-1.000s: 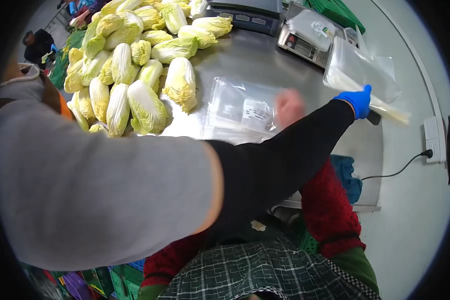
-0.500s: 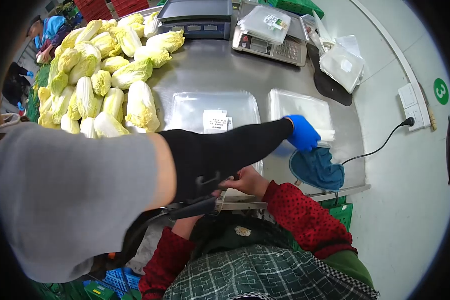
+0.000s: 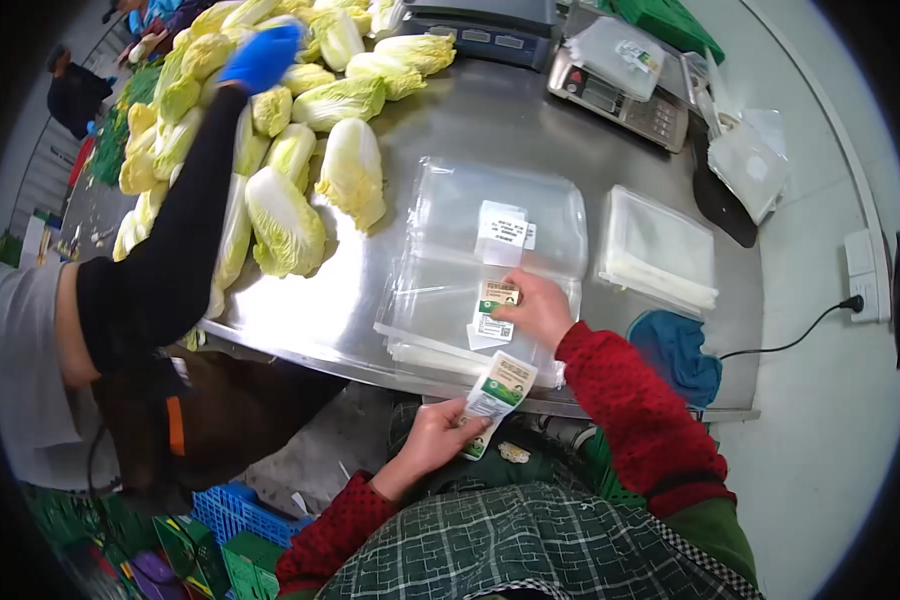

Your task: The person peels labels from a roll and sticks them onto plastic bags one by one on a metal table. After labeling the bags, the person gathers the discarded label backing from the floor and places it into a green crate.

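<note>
My left hand (image 3: 438, 440) is closed on a strip of printed labels (image 3: 502, 388) at the metal table's front edge. Just above and to the right, my right hand (image 3: 536, 310) pinches a single label (image 3: 496, 298) over the stack of clear plastic bags (image 3: 440, 290). White printed slips (image 3: 502, 228) lie on the upper part of that stack. A second pile of clear bags (image 3: 658, 248) is to the right, with a blue cloth (image 3: 674, 352) below it.
Chinese cabbages (image 3: 285, 220) are heaped at the left, where a co-worker's blue-gloved hand (image 3: 264, 56) reaches over them. Two scales (image 3: 620, 95) (image 3: 480, 38) stand at the back. A black cable (image 3: 796, 326) runs right to a wall socket.
The co-worker's arm has swung from across the bags to the cabbages at the left. My hands have moved apart, and my right hand is now over the bags with a label. The view has shifted.
</note>
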{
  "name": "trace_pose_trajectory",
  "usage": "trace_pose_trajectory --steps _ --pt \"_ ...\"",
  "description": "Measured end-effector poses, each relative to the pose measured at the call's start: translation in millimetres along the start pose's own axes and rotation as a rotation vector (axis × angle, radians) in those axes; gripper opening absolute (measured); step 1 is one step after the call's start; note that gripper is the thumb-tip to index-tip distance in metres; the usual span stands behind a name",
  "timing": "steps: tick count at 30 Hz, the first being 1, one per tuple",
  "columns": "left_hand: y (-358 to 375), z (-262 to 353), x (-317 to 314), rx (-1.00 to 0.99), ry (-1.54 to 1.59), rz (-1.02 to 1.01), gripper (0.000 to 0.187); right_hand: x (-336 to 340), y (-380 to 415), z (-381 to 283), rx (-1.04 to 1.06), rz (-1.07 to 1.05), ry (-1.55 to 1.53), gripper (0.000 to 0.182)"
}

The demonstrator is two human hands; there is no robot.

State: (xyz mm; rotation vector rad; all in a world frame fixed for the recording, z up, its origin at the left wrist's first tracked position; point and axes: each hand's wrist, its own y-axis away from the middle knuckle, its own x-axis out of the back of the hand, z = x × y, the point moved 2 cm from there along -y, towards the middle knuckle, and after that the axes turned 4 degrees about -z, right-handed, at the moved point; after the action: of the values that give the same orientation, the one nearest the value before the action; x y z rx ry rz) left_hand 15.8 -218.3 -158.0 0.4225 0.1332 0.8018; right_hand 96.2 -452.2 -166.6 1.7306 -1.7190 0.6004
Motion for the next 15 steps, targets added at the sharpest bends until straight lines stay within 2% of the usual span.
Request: trace_pose_trajectory --steps 2,4,5,6,7,9,10,11,12,15 --pt "5 1 1 0.016 -0.039 -0.031 0.025 -21 -1 8 0.026 0.102 0.174 0.056" --pt "7 6 0 -0.209 -0.137 0.005 0.025 -13 1 0 0.059 0.123 0.246 0.057" --pt "4 4 4 -0.214 -0.139 0.002 0.025 -8 0 -5 0.091 0.156 0.33 0.058" --pt "-2 6 11 -0.22 -0.137 0.004 0.027 -9 4 -4 0.116 0.087 0.35 0.046" --pt "-4 8 13 -0.219 -0.131 0.009 0.028 -12 9 -3 0.124 0.079 0.353 0.046" --pt "-4 15 2 -0.251 -0.188 -0.096 0.023 -26 25 -5 0.3 -0.086 0.269 0.03" --pt "-8 23 -2 -0.259 -0.238 -0.17 0.021 -29 19 2 0.295 -0.014 0.188 0.022" --pt "-9 30 -6 -0.257 -0.286 -0.246 0.019 -30 18 7 0.3 -0.016 0.189 0.022" --pt "-17 25 -6 -0.25 -0.289 -0.247 0.019 -29 15 10 0.19 -0.115 0.14 0.022" --pt "-57 20 9 -0.43 -0.293 0.052 0.018 -17 -7 22 -0.004 -0.36 -0.008 0.02"
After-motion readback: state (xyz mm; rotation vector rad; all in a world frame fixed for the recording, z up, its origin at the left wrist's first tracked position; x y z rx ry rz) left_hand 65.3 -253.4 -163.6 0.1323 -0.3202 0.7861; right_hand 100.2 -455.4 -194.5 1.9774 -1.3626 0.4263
